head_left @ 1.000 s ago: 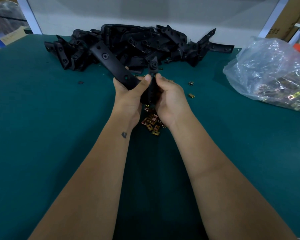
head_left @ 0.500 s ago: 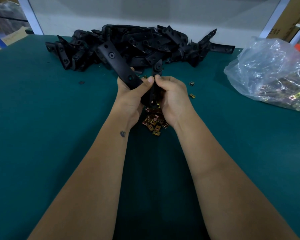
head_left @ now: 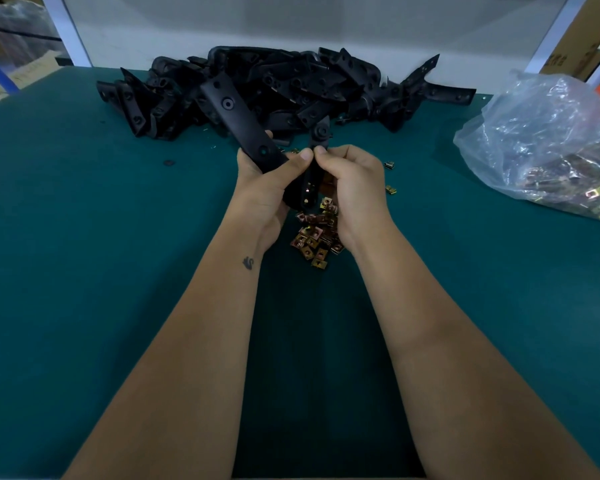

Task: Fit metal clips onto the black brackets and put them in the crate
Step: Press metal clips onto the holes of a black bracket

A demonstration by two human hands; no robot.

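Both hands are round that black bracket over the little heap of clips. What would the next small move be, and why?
Probably push the clip fully home on the bracket. Both thumbs meet at its near arm, the left hand and right hand gripping it above the clips. No crate shows, so placing likely comes later.

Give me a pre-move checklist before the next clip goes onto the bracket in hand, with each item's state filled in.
1. Bracket held firmly: ok. The left hand grips the black bracket, and the right hand holds its other arm.
2. Clip seated on the bracket: cannot tell, the fingers hide that spot.
3. Clips within reach: ok. The loose clip pile lies on the green table directly under the hands.
4. More brackets available: ok. The bracket heap lies behind the hands.
5. Spare clips: ok. The plastic bag holds more.
6. Crate ready: cannot tell, none in view.
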